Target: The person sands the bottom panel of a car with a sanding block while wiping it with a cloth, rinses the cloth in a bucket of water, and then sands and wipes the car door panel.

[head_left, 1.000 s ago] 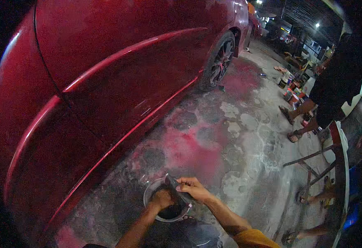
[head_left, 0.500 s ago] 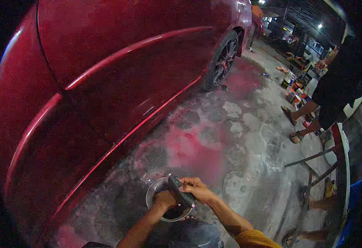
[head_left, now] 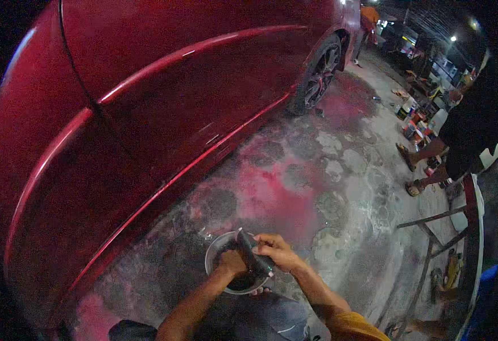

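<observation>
In front of me at the bottom centre is a round, light-rimmed bowl (head_left: pixel 210 259) with a dark inside. My left hand (head_left: pixel 232 263) reaches down into it, and its fingertips are hidden there. Over the bowl's right side, my right hand (head_left: pixel 277 252) grips a long, dark, glossy curved piece (head_left: pixel 252 254), with the thumb on the near face. The piece tilts from upper left to lower right beside my left hand. What kind of part it is I cannot make out.
A red car (head_left: pixel 164 119) fills the left, its wheel (head_left: pixel 320 77) farther off. Pink paint dust marks the concrete floor (head_left: pixel 368 210). At right a person in dark clothes (head_left: pixel 465 125) stands in sandals near several cans (head_left: pixel 416 128). A metal-legged stand (head_left: pixel 431 219) is at the right edge.
The whole view has shifted slightly, so the car and floor appear farther right. My left hand has moved a little within the bowl. My right hand keeps its grip on the dark piece.
</observation>
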The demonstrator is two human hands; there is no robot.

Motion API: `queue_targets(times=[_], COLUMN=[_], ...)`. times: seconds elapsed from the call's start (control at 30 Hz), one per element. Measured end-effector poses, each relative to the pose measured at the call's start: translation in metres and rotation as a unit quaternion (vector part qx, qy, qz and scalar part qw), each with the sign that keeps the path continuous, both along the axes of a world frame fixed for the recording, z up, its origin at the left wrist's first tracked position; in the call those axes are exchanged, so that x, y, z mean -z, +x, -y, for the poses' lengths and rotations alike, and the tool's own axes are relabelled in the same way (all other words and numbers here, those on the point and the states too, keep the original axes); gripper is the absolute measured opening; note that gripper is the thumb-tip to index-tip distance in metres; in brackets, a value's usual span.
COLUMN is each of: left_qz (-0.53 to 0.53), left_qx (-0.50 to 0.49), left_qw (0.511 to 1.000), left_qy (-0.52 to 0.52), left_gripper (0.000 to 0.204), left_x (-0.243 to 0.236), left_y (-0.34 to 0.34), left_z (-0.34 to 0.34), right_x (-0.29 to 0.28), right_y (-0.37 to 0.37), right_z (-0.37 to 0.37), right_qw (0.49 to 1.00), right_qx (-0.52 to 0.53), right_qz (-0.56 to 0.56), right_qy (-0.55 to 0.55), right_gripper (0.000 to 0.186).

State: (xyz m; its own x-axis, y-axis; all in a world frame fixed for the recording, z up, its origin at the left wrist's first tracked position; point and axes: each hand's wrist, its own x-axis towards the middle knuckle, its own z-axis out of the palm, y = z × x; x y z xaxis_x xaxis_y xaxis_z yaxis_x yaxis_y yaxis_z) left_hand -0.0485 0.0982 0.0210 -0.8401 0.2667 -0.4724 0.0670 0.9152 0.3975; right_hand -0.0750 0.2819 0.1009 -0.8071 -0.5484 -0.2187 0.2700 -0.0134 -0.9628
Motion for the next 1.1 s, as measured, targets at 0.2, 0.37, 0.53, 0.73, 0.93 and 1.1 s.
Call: queue_targets(times=[0.2,0.37,0.53,0.73,0.93,1.1], left_qz=[0.037,-0.043,-0.012,0.010,-0.073,-0.110], left_qx=[-0.039,-0.040,-0.023,0.004,-0.008,0.006], left_qw=[0.997,0.997,1.000,0.998,0.997,0.993], left_qy=[-0.047,0.049,0.008,0.060,0.039,0.037], left_gripper=[0.040,0.038,0.038,0.039,0.044,0.047], left_x=[0.020,0.016,-0.017,0.018,0.022,-0.002], left_y=[-0.003,-0.003,0.000,-0.001,0.002,0.005], left_z=[0.001,0.009,0.002,0.007,0.011,0.004], right_x=[0.001,-0.005,-0.005,-0.003,-0.008,-0.010], right_y=[0.000,0.001,0.001,0.004,0.001,0.001], right_z=[0.001,0.001,0.001,0.001,0.004,0.005], right_qw=[0.997,1.000,0.998,0.997,0.999,0.999], right_qx=[0.003,0.001,0.001,0.020,0.009,0.016], right_qz=[0.068,0.012,0.064,0.052,0.036,0.042], right_qy=[-0.032,0.024,-0.012,0.054,0.018,0.001], right_gripper=[0.024,0.025,0.028,0.027,0.023,0.024])
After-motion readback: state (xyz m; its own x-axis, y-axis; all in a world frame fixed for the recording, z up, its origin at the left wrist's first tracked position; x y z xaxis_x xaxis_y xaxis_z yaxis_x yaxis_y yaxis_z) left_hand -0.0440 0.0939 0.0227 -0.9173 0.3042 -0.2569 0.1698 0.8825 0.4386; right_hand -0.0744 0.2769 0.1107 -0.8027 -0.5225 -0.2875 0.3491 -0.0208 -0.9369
